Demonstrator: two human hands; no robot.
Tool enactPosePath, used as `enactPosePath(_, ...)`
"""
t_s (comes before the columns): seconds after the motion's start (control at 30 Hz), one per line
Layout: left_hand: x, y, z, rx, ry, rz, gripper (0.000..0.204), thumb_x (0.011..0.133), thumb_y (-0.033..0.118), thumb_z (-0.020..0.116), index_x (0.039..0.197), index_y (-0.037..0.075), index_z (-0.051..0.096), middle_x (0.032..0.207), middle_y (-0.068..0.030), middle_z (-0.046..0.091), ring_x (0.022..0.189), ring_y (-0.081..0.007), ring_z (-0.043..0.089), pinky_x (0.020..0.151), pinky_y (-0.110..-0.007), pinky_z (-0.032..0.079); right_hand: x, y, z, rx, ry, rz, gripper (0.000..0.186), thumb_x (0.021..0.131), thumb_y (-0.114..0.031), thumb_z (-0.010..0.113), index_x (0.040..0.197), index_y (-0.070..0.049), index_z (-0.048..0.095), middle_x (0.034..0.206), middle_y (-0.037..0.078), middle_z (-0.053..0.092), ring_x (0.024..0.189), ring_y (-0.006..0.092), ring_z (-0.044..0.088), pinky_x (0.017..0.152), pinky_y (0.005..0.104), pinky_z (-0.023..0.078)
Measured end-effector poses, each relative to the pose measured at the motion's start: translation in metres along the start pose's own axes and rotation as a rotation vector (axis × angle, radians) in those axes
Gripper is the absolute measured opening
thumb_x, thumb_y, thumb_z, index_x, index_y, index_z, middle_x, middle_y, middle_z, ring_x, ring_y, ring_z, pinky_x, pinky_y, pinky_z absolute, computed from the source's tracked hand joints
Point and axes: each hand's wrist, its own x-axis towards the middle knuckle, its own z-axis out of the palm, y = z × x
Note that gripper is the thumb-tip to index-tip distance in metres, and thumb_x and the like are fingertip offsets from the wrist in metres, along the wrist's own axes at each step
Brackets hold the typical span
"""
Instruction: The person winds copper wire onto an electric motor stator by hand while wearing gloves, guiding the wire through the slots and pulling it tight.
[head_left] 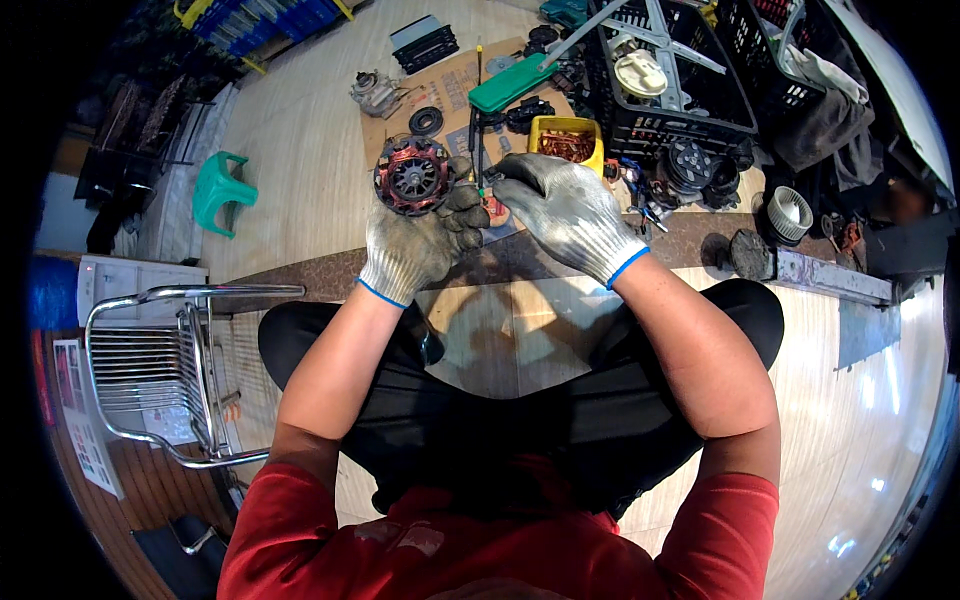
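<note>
My left hand (415, 240), in a dirty white knit work glove, is closed on a round alternator part (412, 178). The part has a dark finned hub and a reddish ring that looks like copper winding. Just to its right is my right hand (570, 205), gloved as well, with thumb and fingers pinched together toward the part. Whatever lies in that pinch, if anything, is too small or hidden to name. Beyond the hands, a yellow container (597, 150) holds copper-coloured scraps. A black ring-shaped part (426, 121) rests on the cardboard (380, 135) past my left hand.
Behind the yellow container stands a black crate (680, 130) with metal and plastic parts. A green-headed tool (510, 84) slants across the cardboard. Dark motor parts (688, 165) and a white fan wheel (790, 213) sit at right. Leftward are a green stool (222, 190) and metal-framed chair (150, 370).
</note>
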Motion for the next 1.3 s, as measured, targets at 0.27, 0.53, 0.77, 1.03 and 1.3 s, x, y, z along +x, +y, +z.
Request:
enactPosePath(0.27,0.001,0.0,-0.008,-0.008,-0.179,-0.042,0.072,0.098,0.06,0.029,0.127,0.002,0.057,0.106,-0.0235,0.069,0.091,-0.043,0.068,0.078,-0.053,0.057,0.003,-0.014,-0.008,0.11,-0.067,0.163,0.022,0.093,-0.022,0.055,0.1,-0.006,0.069,0.108,0.017,0.066,0.096,0.0348,0.065,0.079,0.0441,0.052)
enactPosePath(0.53,0.002,0.0,-0.007,-0.017,-0.158,-0.083,0.089,0.095,0.072,0.021,0.129,-0.002,0.054,0.104,-0.0256,0.067,0.09,-0.0416,0.067,0.077,-0.053,0.056,0.0,-0.017,-0.006,0.044,-0.015,0.124,0.026,0.092,-0.023,0.056,0.109,-0.01,0.07,0.108,0.015,0.066,0.1,0.0327,0.065,0.083,0.0421,0.052)
enactPosePath(0.77,0.002,-0.004,-0.002,0.013,-0.012,-0.093,0.088,0.095,0.073,0.021,0.123,-0.001,0.058,0.098,-0.0245,0.069,0.082,-0.0405,0.069,0.071,-0.053,0.058,0.003,-0.021,-0.006,0.143,-0.004,0.227,0.033,0.092,-0.032,0.059,0.105,-0.003,0.068,0.101,0.019,0.068,0.097,0.0378,0.065,0.083,0.0449,0.051)
enactPosePath(1.03,0.002,-0.004,-0.002,0.004,0.004,-0.098,0.089,0.094,0.074,0.021,0.123,-0.001,0.058,0.095,-0.0231,0.068,0.081,-0.0398,0.07,0.068,-0.057,0.059,0.003,-0.021,-0.006,0.147,0.0,0.241,0.033,0.092,-0.032,0.061,0.106,-0.003,0.068,0.103,0.019,0.069,0.098,0.038,0.065,0.084,0.0443,0.052)
enactPosePath(1.3,0.002,-0.006,-0.004,0.034,-0.027,-0.072,0.081,0.096,0.072,0.026,0.128,0.003,0.056,0.1,-0.0215,0.068,0.08,-0.0388,0.07,0.07,-0.057,0.06,0.003,-0.02,-0.004,0.135,-0.013,0.26,0.036,0.091,-0.032,0.061,0.112,-0.003,0.068,0.107,0.02,0.069,0.101,0.0378,0.065,0.087,0.0436,0.052)
